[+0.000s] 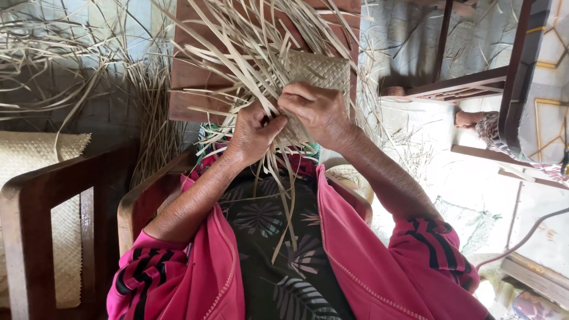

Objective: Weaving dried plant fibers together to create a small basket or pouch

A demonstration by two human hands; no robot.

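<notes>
— What do the hands grip?

— Both are closed on pale leaf strips (pixel 278 178) at the near edge of a half-woven mat piece (pixel 320 71). The left hand (pixel 252 133) pinches strips between thumb and fingers; the right hand (pixel 317 109), touching it at 2 o'clock, presses and pinches strips with bent fingertips.

— Where does the work lie?

— Over the lap, at picture centre. Loose strip ends hang toward 6 o'clock across a dark leaf-print dress (pixel 278 255), flanked by the pushed-up sleeves of a pink jacket (pixel 367 266).

— And around the seated weaver?

— A wooden armchair (pixel 35 207) stands at 8 o'clock with a finished woven mat (pixel 35 148) draped over it. Beyond the hands, unwoven strips fan out toward 12 o'clock over a reddish wooden board (pixel 189 77). More dry strips (pixel 59 53) lie scattered at 10 o'clock on the floor.

— Anyone else?

— At 3 o'clock, partly hidden by dark wooden furniture (pixel 510 77), part of another person's limb (pixel 468 118) shows; little else can be told.
</notes>
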